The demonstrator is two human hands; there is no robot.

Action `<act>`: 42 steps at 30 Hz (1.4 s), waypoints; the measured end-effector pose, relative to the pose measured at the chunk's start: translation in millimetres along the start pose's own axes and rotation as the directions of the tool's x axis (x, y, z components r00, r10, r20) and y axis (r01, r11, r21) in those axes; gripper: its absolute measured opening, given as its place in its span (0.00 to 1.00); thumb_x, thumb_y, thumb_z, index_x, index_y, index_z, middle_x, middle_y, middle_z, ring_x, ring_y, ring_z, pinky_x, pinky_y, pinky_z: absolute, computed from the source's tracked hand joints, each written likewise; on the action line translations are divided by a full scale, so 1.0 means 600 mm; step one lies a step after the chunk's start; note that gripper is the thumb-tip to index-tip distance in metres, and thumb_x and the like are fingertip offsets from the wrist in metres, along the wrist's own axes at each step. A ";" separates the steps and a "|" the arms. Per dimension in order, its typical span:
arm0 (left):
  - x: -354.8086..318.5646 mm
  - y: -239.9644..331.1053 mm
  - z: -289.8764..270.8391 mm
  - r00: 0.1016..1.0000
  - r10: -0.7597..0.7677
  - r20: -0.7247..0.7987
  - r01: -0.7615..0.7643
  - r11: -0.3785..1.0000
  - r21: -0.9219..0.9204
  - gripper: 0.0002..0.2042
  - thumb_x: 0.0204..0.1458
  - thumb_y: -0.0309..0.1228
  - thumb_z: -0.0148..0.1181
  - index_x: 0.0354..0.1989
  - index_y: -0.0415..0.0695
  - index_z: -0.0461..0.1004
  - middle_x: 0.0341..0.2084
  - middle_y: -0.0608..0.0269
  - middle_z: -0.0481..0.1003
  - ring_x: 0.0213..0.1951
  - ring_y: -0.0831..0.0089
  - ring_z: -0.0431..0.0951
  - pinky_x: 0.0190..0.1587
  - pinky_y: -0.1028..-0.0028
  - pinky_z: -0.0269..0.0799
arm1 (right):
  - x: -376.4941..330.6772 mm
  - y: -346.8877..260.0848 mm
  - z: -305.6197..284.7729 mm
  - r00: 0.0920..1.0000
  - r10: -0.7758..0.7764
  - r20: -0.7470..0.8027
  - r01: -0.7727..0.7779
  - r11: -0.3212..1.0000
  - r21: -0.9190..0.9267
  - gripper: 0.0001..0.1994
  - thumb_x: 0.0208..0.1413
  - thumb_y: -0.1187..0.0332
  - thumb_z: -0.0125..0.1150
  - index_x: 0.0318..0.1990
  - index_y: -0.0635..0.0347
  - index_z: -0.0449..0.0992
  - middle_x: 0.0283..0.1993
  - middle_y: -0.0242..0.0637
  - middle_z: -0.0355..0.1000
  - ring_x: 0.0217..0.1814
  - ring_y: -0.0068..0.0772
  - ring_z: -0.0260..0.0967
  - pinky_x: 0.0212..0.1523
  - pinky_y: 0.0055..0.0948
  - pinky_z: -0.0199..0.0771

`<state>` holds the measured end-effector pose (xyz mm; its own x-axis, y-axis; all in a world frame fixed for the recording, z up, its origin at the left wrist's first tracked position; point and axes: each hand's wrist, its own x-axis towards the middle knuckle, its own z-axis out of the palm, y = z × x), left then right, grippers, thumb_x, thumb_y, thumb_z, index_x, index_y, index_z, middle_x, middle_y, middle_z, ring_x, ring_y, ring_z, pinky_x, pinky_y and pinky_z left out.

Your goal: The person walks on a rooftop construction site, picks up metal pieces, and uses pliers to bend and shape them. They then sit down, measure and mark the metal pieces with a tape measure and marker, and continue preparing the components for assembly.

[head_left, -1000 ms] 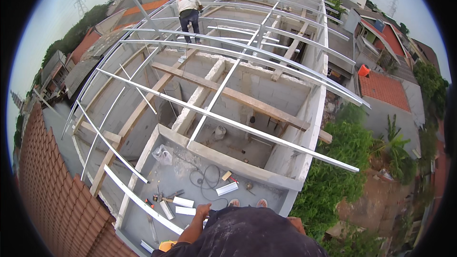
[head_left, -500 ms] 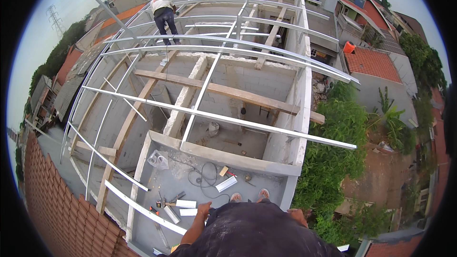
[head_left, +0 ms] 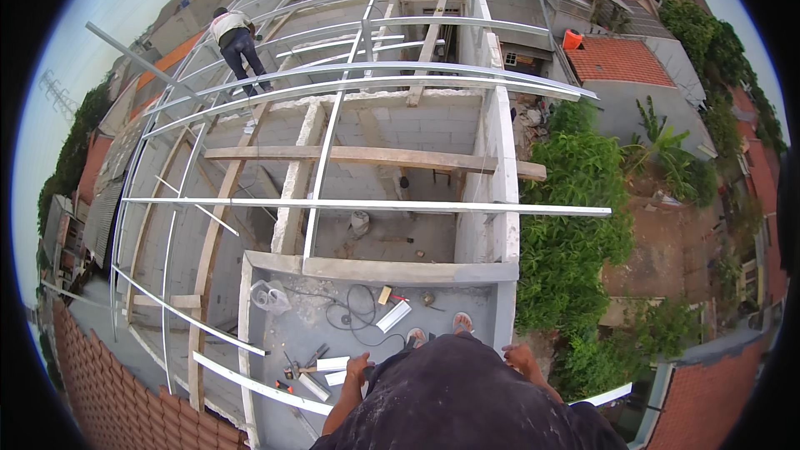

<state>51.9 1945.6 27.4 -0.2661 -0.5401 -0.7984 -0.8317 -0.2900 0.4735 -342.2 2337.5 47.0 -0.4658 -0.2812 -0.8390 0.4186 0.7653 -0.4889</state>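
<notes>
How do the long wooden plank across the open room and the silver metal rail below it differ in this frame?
The brown wooden plank is thick, flat and rough, while the silver metal rail is thin and shiny. The plank ends just past the white block wall; the rail sticks out farther over the green bushes. Both run crosswise, roughly level, over the unroofed room.

Unroofed block walls (head_left: 433,129) — steel roof frame (head_left: 358,83), daylight.

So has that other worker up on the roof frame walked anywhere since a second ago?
No. The worker stays bent at the same far-left spot on the metal roof frame; only the camera view shifted.
</notes>
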 end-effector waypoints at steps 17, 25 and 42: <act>0.025 -0.022 0.033 0.991 0.126 -0.035 -0.112 0.959 0.259 0.22 0.63 0.40 0.64 0.63 0.44 0.77 0.46 0.48 0.85 0.49 0.53 0.86 0.49 0.55 0.80 | -0.004 -0.082 -0.023 0.986 -0.168 -0.012 0.166 0.982 -0.088 0.17 0.59 0.80 0.60 0.55 0.72 0.84 0.42 0.46 0.85 0.34 0.35 0.83 0.29 0.37 0.81; 0.045 -0.027 0.030 0.940 0.338 0.033 -0.275 0.700 0.659 0.24 0.59 0.36 0.67 0.65 0.51 0.77 0.46 0.47 0.85 0.51 0.50 0.85 0.52 0.55 0.80 | 0.034 -0.020 -0.029 0.982 -0.181 -0.062 0.183 0.982 0.041 0.17 0.60 0.67 0.69 0.52 0.72 0.86 0.43 0.48 0.86 0.41 0.36 0.84 0.43 0.35 0.82; 0.064 -0.066 0.041 0.937 0.348 0.025 -0.300 0.766 0.569 0.25 0.60 0.37 0.65 0.67 0.50 0.76 0.45 0.50 0.85 0.50 0.51 0.85 0.53 0.55 0.79 | -0.067 -0.094 0.002 0.982 -0.175 -0.066 0.158 0.965 -0.207 0.16 0.59 0.67 0.67 0.50 0.68 0.87 0.44 0.46 0.87 0.46 0.36 0.84 0.49 0.38 0.82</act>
<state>62.7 1956.2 -31.1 -0.5511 -0.5871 -0.5930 -0.8345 0.3892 0.3901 -346.4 2305.0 107.8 -0.5819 -0.3722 -0.7230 0.1688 0.8145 -0.5551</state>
